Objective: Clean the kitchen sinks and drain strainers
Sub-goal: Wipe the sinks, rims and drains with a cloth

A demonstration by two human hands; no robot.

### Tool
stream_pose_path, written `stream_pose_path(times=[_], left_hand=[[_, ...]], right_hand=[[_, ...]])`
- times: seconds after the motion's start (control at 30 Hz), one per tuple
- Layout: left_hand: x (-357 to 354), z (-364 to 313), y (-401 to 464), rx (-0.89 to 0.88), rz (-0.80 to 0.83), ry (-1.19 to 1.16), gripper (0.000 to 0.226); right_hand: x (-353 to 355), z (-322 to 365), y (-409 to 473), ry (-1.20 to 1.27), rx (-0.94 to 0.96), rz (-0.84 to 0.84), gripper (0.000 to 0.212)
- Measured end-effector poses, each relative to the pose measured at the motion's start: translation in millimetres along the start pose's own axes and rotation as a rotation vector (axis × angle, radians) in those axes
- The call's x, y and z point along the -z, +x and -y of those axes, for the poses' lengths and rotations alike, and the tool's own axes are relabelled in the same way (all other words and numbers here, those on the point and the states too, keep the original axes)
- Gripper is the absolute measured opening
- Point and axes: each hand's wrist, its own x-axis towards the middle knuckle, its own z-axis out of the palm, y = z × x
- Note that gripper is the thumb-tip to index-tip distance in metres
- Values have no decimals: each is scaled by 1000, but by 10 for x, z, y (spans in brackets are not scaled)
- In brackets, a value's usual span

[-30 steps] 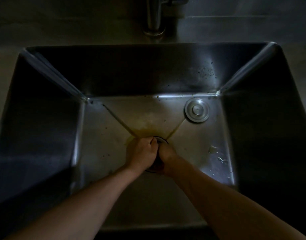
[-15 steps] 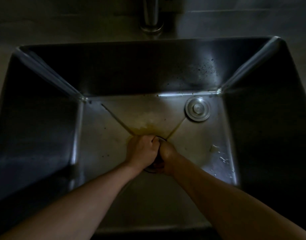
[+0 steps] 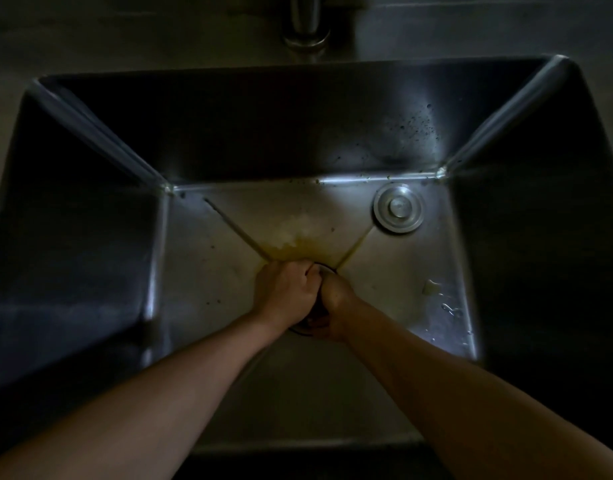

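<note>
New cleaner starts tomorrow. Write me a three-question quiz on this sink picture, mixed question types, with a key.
1. True or false: the round metal stopper sits in the drain opening.
2. Multiple choice: where is the yellowish stain on the sink floor?
A. just behind the drain
B. in the near left corner
C. up on the right wall
3. Fill in: both the left hand and the right hand are down at the ____.

Key
1. False: it lies loose on the floor near the far right corner.
2. A
3. drain; the fingers are curled there, but what they hold is hidden.
</note>
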Motion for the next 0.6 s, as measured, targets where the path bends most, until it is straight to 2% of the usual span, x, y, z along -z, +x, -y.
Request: stream_pose_path(times=[0.1, 0.2, 0.33, 0.43, 0.6], left_hand=[[-40, 44, 1, 41, 30, 11, 33], [-72, 47, 27, 116, 101, 27, 33], [-44, 87, 88, 384, 260, -39, 39], [9, 112, 63, 539, 326, -203, 42], [141, 4, -54, 764, 355, -678, 33]], right_hand=[[-11, -39, 31, -2, 7, 1, 35], [23, -34, 0, 22, 43, 25, 31], [18, 76, -96, -90, 89, -72, 36], [18, 93, -197, -142, 103, -91, 36], [74, 45, -334, -190, 152, -85, 32]])
